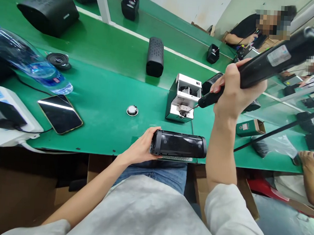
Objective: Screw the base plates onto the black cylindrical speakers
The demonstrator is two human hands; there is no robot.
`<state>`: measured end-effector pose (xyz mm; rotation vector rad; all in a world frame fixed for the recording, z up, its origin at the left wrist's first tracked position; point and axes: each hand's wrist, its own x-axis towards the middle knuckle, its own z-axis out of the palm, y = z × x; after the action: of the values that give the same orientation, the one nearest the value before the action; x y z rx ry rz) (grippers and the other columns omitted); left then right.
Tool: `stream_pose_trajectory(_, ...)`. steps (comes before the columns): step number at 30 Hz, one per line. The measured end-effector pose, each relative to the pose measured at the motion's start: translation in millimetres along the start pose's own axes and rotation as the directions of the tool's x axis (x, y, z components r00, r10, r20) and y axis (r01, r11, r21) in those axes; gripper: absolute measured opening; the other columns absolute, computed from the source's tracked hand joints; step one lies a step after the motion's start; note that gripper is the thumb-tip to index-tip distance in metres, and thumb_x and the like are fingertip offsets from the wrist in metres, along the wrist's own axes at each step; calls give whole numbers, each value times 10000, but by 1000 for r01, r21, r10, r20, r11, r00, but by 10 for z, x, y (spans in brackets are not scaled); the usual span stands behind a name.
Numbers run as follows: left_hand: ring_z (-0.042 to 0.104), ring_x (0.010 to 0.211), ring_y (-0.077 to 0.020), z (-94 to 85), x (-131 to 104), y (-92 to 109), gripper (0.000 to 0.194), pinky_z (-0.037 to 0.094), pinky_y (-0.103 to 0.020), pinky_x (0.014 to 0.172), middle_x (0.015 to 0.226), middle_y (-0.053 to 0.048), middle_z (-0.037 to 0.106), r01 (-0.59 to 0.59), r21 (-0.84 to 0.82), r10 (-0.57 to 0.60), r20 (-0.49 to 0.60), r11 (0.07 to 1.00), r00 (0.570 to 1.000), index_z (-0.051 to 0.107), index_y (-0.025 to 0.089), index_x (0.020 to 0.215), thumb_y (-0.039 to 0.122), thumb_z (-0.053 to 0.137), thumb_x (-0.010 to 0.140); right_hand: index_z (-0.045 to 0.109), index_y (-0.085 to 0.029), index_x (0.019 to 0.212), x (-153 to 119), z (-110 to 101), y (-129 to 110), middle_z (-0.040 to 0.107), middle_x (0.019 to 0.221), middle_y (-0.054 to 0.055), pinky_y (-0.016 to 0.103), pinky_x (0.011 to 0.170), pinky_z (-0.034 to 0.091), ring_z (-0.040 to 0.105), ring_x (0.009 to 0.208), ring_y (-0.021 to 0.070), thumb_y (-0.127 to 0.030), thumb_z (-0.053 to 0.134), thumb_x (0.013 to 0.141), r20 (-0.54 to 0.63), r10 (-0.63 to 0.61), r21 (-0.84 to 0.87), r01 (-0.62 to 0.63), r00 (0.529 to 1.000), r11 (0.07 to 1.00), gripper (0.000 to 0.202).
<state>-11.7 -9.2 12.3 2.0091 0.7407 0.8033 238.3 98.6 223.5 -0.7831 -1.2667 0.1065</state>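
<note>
Grasped: left hand point(145, 145) clamped round the left end of one black portable speaker point(180, 144), lying on its side at the near side of the screw feeder point(183, 98). Right hand point(230, 89) closed on an electric screwdriver point(270, 60), tip at the feeder's front. Handling, judged: speaker stiff, moderately light; glossy face slippery, easily scratched; best held by its matt end caps. Containers: green carton point(247, 129), right of the feeder, contents unreadable; clear plastic bottle point(41, 67), far left of it, fill unclear.

Right hand point(233, 86) gripping black electric screwdriver point(270, 60).
</note>
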Motion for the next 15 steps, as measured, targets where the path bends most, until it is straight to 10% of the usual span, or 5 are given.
stream_pose_trajectory(9,564,1572,-456,16,3,-11,1159,514,-650,1322,1676,-195,504,7,-25,-7,-13,1000,1000,296,293,1736,286,1004,819,626,-277,857,-40,-55,-57,431,558,-94,330,360,327,349,389,106,-296,847,876,-25,88,52,-87,996,995,223)
stream_pose_trajectory(15,563,1563,-452,33,5,3,1112,510,-641,1317,1657,-211,500,-14,-31,13,-18,999,1000,294,273,1713,303,990,847,703,-244,901,-167,-31,-615,399,610,-87,248,421,313,383,448,84,-213,689,868,-16,227,180,-221,974,959,47)
